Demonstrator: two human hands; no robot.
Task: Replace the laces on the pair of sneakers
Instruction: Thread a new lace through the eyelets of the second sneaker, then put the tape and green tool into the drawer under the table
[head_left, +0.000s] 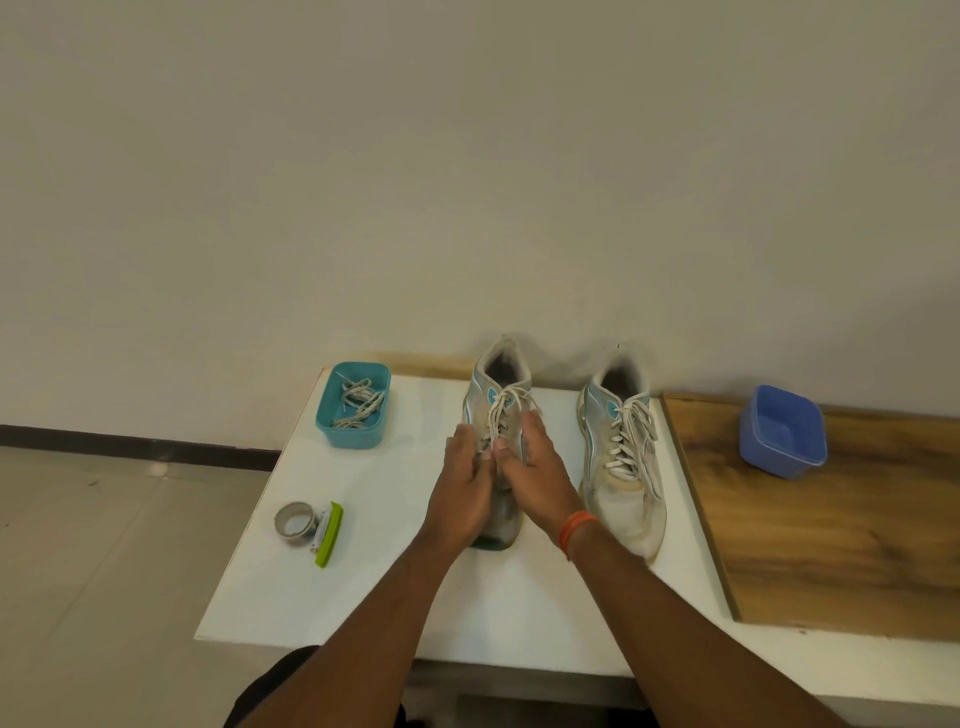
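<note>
Together, the two hands worked at the middle of the left grey-and-teal worn sneaker (500, 415), which stood on the white tabletop (363, 587) with its toe toward the person and its heel by the wall. The left hand (464, 480) lay along the shoe's left side with its thumb curled in, pinching the white lace (501, 410) near the lower eyelets. The right hand (535, 467), with an orange band (575, 530) round its wrist, came in from the other side, thumb and fingers curled round the same lacing; the two thumbs met over the tongue.

Just beside it to the right stood the second grey-and-teal sneaker (623, 457), apart from the first, fully laced, its loose ends trailing down over the toe box.

Farther left, near the wall, a teal plastic tub (353, 434) held a bundle of whitish spare laces (361, 405). Nearer the front-left edge lay a grey roll of tape (294, 522), touching a small green-backed tool (328, 535) whose kind I could not make out.

On the right, a brown wood-grain board (831, 545) covered the table, and on it rested a blue plastic tub (782, 434).
</note>
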